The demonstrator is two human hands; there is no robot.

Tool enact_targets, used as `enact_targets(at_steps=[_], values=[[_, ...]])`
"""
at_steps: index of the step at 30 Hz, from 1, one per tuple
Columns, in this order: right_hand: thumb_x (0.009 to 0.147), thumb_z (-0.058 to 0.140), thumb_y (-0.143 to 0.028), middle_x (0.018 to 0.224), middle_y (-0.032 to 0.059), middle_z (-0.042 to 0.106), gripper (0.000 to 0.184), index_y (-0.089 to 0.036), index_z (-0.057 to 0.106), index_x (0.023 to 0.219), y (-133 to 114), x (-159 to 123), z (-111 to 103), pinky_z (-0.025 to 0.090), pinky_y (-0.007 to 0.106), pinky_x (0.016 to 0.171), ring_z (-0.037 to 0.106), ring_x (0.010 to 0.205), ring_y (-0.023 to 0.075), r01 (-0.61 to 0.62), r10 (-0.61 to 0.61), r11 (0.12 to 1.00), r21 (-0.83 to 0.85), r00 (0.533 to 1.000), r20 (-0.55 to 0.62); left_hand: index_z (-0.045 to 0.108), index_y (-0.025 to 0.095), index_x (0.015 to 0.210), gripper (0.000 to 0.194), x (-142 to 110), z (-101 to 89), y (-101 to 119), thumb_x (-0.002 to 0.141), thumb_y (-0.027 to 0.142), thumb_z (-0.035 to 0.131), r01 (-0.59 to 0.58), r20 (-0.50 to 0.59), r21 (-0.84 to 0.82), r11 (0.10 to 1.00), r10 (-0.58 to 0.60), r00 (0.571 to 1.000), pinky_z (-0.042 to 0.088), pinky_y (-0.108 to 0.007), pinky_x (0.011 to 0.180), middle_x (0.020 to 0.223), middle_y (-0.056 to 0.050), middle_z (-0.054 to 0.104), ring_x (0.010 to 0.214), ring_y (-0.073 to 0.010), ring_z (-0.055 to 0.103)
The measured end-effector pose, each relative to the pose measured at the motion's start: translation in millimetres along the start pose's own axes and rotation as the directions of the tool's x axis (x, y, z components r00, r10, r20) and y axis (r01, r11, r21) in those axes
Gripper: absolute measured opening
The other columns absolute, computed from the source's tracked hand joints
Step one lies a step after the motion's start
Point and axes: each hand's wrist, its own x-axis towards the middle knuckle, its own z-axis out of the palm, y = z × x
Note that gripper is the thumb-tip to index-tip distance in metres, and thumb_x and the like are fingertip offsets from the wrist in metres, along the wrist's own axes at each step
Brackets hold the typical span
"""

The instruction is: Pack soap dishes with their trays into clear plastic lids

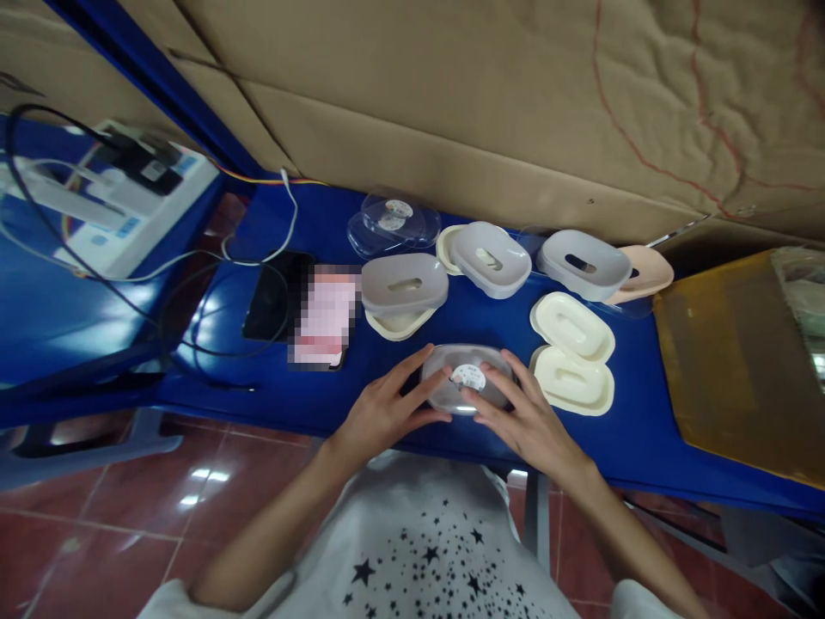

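A grey soap dish with a clear lid (470,356) lies flat near the table's front edge, and a round white sticker (473,376) shows on its top. My left hand (385,407) grips its left end, fingertips on the lid and rim. From the other side my right hand (532,419) closes round the right end, with fingers reaching the sticker. Just behind, a grey dish (404,284) rests on a cream tray piece (398,324). Two cream inserts (572,327) lie to the right of my hands.
Clear lids (394,222) are stacked at the back. More grey dishes (491,260) and a peach one (648,273) line the cardboard. A phone (326,318), black device (277,295), cables and power strip (138,211) are left. A taped box (741,370) stands right.
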Motion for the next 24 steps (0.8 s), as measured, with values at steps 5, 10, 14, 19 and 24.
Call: enact_targets(at_steps=[5, 10, 14, 19, 24], values=[[0.105, 0.066, -0.024, 0.162, 0.0058, 0.057, 0.058, -0.040, 0.052, 0.160, 1, -4, 1, 0.047, 0.063, 0.125, 0.025, 0.167, 0.0353, -0.020, 0.020, 1.000, -0.014, 1.000, -0.006, 0.045, 0.028, 0.162, 0.063, -4, -2.5, 0, 0.105, 0.038, 0.069, 0.058, 0.064, -0.117, 0.991, -0.051, 0.997, 0.069, -0.045, 0.102, 0.165, -0.017, 0.051, 0.141, -0.0304, 0.065], [0.106, 0.066, -0.026, 0.170, 0.0037, 0.049, 0.067, -0.044, 0.041, 0.166, 0, -7, 11, 0.045, 0.063, 0.126, 0.020, 0.169, 0.0347, -0.074, 0.074, 0.997, 0.012, 0.997, 0.001, 0.046, 0.028, 0.160, 0.070, 1, -2.5, 5, 0.099, 0.045, 0.077, 0.072, 0.068, -0.087, 0.994, -0.067, 0.995, 0.063, -0.055, 0.109, 0.162, -0.019, 0.052, 0.145, -0.0350, 0.060], [0.110, 0.057, -0.032, 0.177, 0.0080, 0.037, 0.081, -0.036, 0.010, 0.176, 0, -8, 5, 0.036, 0.065, 0.130, 0.017, 0.170, 0.0327, -0.091, 0.090, 0.996, 0.019, 0.995, 0.050, 0.049, 0.027, 0.151, 0.070, 10, 0.0, 10, 0.094, 0.053, 0.081, 0.070, 0.039, -0.015, 0.997, -0.070, 0.997, 0.054, -0.063, 0.115, 0.163, -0.020, 0.051, 0.148, -0.0378, 0.056], [0.110, 0.057, -0.035, 0.169, 0.0130, 0.050, 0.076, -0.031, 0.018, 0.175, 21, -33, -29, 0.036, 0.060, 0.128, 0.046, 0.158, 0.0314, -0.206, 0.205, 0.979, 0.014, 0.979, 0.011, 0.051, 0.024, 0.148, 0.060, 18, -9.8, 3, 0.098, 0.041, 0.080, 0.108, 0.083, 0.036, 0.993, -0.111, 0.990, 0.052, -0.060, 0.117, 0.161, -0.020, 0.053, 0.147, -0.0376, 0.056], [0.105, 0.067, -0.030, 0.146, 0.0113, 0.071, 0.058, -0.034, 0.051, 0.160, 31, -76, -36, 0.045, 0.056, 0.112, 0.068, 0.131, 0.0340, -0.380, 0.367, 0.906, -0.189, 0.925, -0.099, 0.048, 0.024, 0.153, 0.061, 21, -20.3, 4, 0.098, 0.025, 0.076, 0.143, -0.031, 0.128, 0.981, -0.140, 0.990, 0.052, -0.060, 0.113, 0.160, -0.023, 0.051, 0.146, -0.0403, 0.055]])
